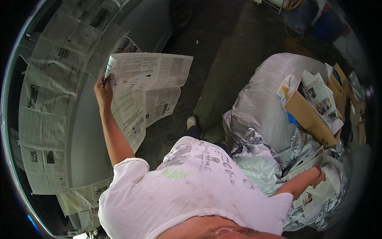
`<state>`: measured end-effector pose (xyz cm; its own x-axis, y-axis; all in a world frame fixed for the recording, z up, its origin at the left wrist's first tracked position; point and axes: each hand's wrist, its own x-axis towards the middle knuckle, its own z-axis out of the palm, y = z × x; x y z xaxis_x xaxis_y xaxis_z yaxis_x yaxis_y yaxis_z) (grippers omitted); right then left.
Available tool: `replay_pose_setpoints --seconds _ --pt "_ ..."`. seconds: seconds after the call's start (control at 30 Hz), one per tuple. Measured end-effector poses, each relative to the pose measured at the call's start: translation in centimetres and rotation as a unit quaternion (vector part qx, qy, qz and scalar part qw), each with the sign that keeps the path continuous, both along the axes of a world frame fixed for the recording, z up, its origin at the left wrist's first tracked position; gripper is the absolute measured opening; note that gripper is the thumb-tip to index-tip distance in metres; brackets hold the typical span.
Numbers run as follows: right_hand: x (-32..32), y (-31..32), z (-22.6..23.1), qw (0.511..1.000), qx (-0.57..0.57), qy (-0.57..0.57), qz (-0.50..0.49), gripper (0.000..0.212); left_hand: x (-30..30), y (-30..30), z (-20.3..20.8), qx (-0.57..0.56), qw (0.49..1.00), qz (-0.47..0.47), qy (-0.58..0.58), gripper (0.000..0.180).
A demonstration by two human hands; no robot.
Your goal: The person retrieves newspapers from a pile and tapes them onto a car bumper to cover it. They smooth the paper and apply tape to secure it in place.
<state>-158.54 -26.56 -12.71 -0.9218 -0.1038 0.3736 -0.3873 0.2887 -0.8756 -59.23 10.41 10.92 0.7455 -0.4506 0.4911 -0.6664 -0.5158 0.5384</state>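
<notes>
My left hand (104, 89) is raised beside the car's side and closed on the rolled top edge of a newspaper sheet (137, 79). The sheet hangs open to the right, its lower part falling past my forearm. Far to the right, my right hand (317, 179) reaches down to a pile of newspapers (314, 196) lying on silver plastic sheeting. Its fingers curl at the paper, and their tips are partly hidden. On the left, taped newspaper pages (49, 99) cover the car's windows and upper edge, around a bare grey car panel (89, 139).
A large plastic-wrapped bundle (274, 87) stands right of centre. Behind my right hand, an open cardboard box (308, 117) holds more newspapers. Crumpled silver sheeting (256, 159) spreads at my right side. Blue bins (326, 28) and an orange hose (293, 4) are at the far right.
</notes>
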Motion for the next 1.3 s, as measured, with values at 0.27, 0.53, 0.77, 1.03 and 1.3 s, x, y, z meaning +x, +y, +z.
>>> replay_pose_setpoints --seconds 0.27,0.53,0.77,1.03,1.3 --pt "40.9 -1.1 2.2 0.935 -0.098 -0.02 0.34 0.073 7.7 -0.5 -5.4 -0.005 0.996 0.014 0.085 0.026" --pt "82.8 5.4 12.2 0.49 0.033 0.089 0.867 0.091 13.8 -8.9 -11.5 0.024 0.963 -0.144 0.226 0.029" --pt "102.4 6.0 17.4 0.373 0.024 0.238 0.897 0.06 18.1 -13.2 -10.9 0.071 0.935 -0.271 0.217 0.025" --pt "113.5 -3.8 13.4 0.413 0.026 0.154 0.897 0.016 26.6 -11.0 -14.9 0.112 0.961 -0.105 0.231 0.027" --pt "127.7 -18.3 10.3 0.443 0.118 0.052 0.887 0.028 38.2 -13.5 -18.5 0.122 0.982 0.088 0.113 0.025"
